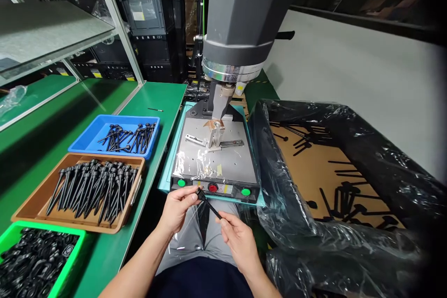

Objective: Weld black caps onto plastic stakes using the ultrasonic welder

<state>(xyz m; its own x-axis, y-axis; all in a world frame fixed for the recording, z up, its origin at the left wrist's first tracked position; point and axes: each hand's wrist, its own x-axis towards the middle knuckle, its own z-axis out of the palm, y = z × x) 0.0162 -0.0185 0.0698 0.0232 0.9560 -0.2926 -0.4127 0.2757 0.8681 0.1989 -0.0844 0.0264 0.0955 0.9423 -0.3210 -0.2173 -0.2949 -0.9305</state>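
Between my two hands, just in front of the press, is a black plastic part with a wide head and a long ribbed stem. My left hand pinches it at the head end. The fingers of my right hand are closed on the stem's lower tip. Beyond them stands the press base, with green buttons at both front corners and a red button in the middle. A small upright fixture sits on its metal plate, right under the press horn.
On the green bench at left stand a blue tray and a brown tray, both with stemmed black parts. A green bin holds small black pieces. At right, a plastic-lined box contains more stemmed parts. The press head hangs overhead.
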